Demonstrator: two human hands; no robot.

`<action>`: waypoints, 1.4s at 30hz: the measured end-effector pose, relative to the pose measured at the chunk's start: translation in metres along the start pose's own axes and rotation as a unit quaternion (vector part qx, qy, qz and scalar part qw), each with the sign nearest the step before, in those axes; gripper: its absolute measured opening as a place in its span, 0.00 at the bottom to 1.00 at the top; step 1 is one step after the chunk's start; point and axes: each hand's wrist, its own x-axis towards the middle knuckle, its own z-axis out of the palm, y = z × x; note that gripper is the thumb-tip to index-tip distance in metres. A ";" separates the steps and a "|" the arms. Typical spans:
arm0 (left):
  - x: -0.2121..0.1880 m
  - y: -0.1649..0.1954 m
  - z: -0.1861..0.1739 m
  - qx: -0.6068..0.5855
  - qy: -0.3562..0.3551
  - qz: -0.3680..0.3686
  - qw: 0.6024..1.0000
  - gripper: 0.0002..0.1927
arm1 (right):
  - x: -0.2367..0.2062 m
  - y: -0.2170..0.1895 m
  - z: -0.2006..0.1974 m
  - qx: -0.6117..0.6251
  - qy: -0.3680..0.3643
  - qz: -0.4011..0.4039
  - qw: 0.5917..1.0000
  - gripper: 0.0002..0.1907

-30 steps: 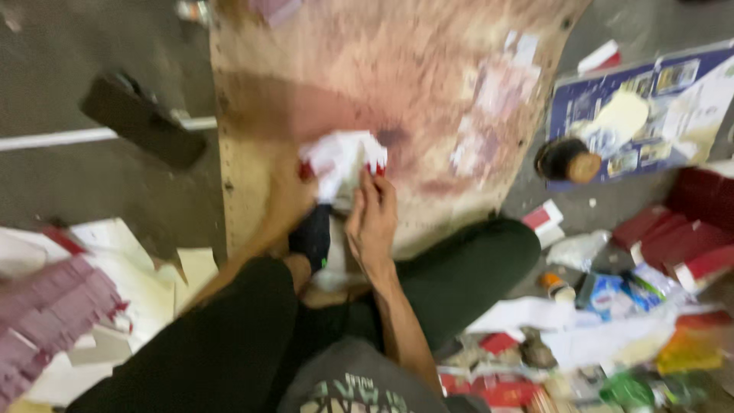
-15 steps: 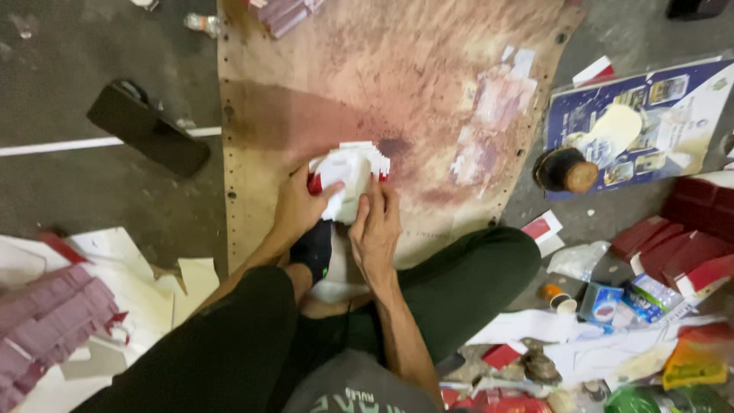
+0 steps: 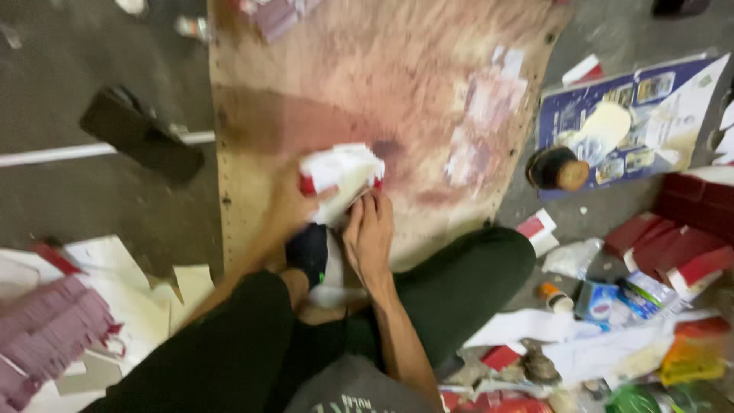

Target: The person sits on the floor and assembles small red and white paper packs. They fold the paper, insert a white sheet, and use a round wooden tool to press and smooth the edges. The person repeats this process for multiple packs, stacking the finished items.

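Since a second ago my left hand (image 3: pixel 287 206) has joined the right hand (image 3: pixel 368 233), both now gripping the box (image 3: pixel 340 177) near the board's (image 3: pixel 252 122) near edge.

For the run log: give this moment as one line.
left hand: holds white-and-red paper piece | right hand: on its lower edge | under: stained board

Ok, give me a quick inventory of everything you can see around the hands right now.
White-and-red paper piece: one, held over the board.
Wooden board: one, brown, stained pink, on the floor ahead.
Dark flat object: one, black, left of the board.
Blue printed sheet: one, far right.
Red boxes: several, right edge.
Pink fringed paper: a pile, lower left.
Left hand: grips the piece.
Right hand: fingers on its lower edge.
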 end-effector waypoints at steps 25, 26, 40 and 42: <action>-0.002 0.009 0.002 0.013 -0.018 -0.038 0.999 0.21 | 0.002 -0.006 -0.008 0.080 -0.001 0.019 0.997 0.15; -0.002 0.008 0.002 0.004 -0.016 -0.092 0.996 0.21 | 0.002 -0.006 -0.009 0.060 -0.004 -0.017 0.998 0.17; 0.012 -0.003 -0.003 -0.071 0.000 -0.248 0.966 0.20 | 0.002 -0.001 -0.006 0.018 -0.010 -0.035 0.999 0.13; 0.007 -0.003 0.001 0.015 -0.034 -0.255 0.966 0.21 | 0.001 -0.001 -0.007 0.067 0.021 -0.044 0.997 0.20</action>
